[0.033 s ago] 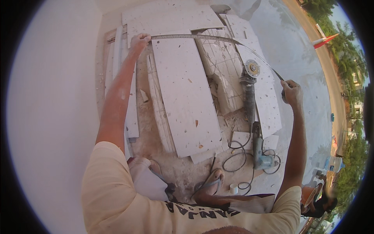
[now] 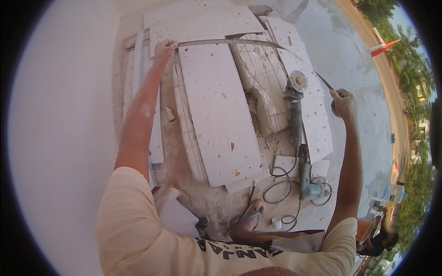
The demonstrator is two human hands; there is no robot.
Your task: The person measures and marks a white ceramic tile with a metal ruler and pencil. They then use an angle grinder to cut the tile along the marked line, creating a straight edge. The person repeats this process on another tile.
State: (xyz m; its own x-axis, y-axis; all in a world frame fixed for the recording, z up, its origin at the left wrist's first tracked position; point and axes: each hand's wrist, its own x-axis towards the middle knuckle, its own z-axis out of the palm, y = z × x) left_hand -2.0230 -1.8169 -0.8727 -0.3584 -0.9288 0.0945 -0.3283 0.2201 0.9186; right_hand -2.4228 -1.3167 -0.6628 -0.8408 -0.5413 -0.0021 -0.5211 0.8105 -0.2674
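Two hands are stretching a steel tape measure [image 2: 239, 42] across the far end of a long white speckled tile [image 2: 216, 115] that is lying lengthwise in front of us on the dusty ground. Our left hand [image 2: 165, 48] is pinning the tape's end at the tile's far left corner, fingers curled together and clamped on it, while our right hand [image 2: 343, 103] is holding the other end out past the stacked tiles, fist closed around the tape or its case, which we cannot quite make out. Nothing is reading as changed against the other picture of this instant: both arms and the tape are lying the same, so we are judging the measuring as in progress, not finished. Just right of the tile, an angle grinder [image 2: 294, 110] is resting disc-up, untouched, its cord [image 2: 281, 184] looping toward our sandalled foot [image 2: 251, 216].
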